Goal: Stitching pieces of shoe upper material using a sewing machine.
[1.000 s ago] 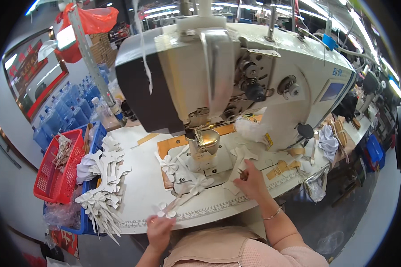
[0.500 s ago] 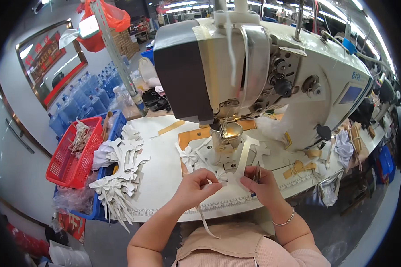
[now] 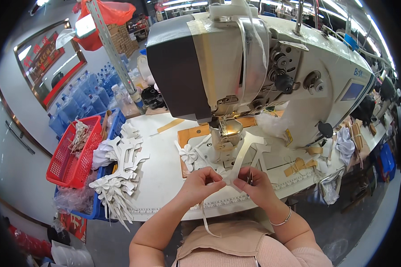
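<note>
A white branched strap piece (image 3: 241, 155) rises from between my hands toward the sewing machine's needle area (image 3: 226, 135). My left hand (image 3: 203, 186) pinches the low end of it, fingers closed, and a thin white strip (image 3: 205, 221) hangs beneath that hand. Closed on the same piece from the other side is my right hand (image 3: 256, 188). A slim dark metal tool also shows among its fingers, too small to name. Left of the needle area lies a white strap with a flower (image 3: 188, 153). Another white branched piece (image 3: 263, 153) rests to the right.
White cut pieces (image 3: 124, 160) are heaped on the left over a blue crate (image 3: 91, 214), with a red basket (image 3: 69, 167) beside it. The sewing machine (image 3: 316, 71) fills the far side. Tan scraps (image 3: 298, 166) and a printed ruler strip (image 3: 165, 211) lie on the table.
My right hand has moved left, closer to my left hand, and now grips the low end of the strap piece. The piece has shifted slightly left with it.
</note>
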`<state>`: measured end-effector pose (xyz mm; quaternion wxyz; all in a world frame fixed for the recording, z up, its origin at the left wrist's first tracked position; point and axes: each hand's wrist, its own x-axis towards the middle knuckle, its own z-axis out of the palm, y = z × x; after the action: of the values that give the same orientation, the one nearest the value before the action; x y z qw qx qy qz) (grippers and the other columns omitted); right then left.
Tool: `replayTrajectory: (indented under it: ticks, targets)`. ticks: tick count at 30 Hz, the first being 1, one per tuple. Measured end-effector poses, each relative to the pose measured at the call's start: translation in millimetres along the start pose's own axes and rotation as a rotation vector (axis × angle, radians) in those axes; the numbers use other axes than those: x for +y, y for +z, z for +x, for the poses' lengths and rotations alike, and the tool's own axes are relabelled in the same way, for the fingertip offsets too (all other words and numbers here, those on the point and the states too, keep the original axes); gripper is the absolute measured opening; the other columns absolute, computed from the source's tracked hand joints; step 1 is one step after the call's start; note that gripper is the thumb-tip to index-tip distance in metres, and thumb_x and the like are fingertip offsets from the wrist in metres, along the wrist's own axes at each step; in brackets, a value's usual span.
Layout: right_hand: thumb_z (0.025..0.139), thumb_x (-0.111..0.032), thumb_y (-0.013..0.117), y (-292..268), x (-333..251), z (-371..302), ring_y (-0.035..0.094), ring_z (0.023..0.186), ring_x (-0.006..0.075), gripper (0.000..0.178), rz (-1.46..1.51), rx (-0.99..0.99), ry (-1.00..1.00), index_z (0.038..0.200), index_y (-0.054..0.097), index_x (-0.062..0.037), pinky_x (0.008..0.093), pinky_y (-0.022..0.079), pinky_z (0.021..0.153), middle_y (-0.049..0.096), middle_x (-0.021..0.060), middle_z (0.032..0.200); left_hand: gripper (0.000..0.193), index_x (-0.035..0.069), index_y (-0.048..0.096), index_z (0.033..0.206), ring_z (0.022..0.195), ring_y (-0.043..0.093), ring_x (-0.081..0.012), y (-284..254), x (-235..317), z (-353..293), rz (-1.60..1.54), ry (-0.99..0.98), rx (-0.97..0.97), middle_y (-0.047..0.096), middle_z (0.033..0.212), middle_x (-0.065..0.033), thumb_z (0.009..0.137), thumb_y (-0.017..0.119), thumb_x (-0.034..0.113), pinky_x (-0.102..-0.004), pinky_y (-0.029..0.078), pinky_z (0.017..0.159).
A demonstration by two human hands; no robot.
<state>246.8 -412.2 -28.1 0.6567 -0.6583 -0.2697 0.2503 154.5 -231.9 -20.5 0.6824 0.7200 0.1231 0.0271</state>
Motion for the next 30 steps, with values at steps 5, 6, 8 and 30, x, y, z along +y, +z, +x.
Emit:
replayTrajectory:
  ticks: [5, 6, 8, 30]
  targets:
    - [0.083, -0.005, 0.067, -1.2, -4.2, -1.2, 0.048, 0.067, 0.0033, 0.013, 0.009, -0.021, 0.013, 0.094, 0.061, -0.001, 0.0192, 0.042, 0.062, 0.058, -0.0038, 0.079, 0.018, 0.002, 0.06, 0.08, 0.062, 0.051, -0.0039, 2.7, 3.1, -0.6, 0.048, -0.038, 0.021, 0.059, 0.069, 0.0013, 0.079, 0.073, 0.015, -0.0201, 0.042, 0.056]
    - [0.083, -0.005, 0.067, -1.0, -5.4, -0.5, 0.048, 0.067, 0.0033, 0.013, 0.017, -0.035, 0.019, 0.094, 0.061, -0.001, 0.0194, 0.042, 0.061, 0.058, -0.0037, 0.079, 0.019, 0.002, 0.06, 0.079, 0.062, 0.051, -0.0041, 2.7, 2.6, -0.4, 0.056, -0.031, 0.024, 0.059, 0.07, 0.0007, 0.078, 0.073, 0.016, -0.0204, 0.042, 0.056]
    - [0.084, -0.006, 0.067, -1.1, -4.7, 1.0, 0.049, 0.067, 0.0034, 0.013, 0.024, -0.052, 0.026, 0.094, 0.062, -0.001, 0.0196, 0.042, 0.061, 0.059, -0.0036, 0.079, 0.02, 0.002, 0.061, 0.079, 0.061, 0.051, -0.0044, 2.3, -0.4, 0.2, 0.063, -0.024, 0.029, 0.06, 0.07, 0.0001, 0.078, 0.074, 0.017, -0.0207, 0.042, 0.056]
    - [0.08, -0.004, 0.069, -12.7, -42.9, 81.6, 0.05, 0.062, 0.008, 0.01, -0.54, 0.419, -0.815, 0.089, 0.066, -0.0066, 0.0198, 0.04, 0.055, 0.059, -0.0003, 0.072, 0.01, -0.003, 0.06, 0.082, 0.062, 0.052, -0.0099, -21.8, 65.1, 76.9, -0.214, 0.049, 0.131, 0.059, 0.07, -0.0047, 0.082, 0.061, 0.007, -0.0232, 0.041, 0.056]
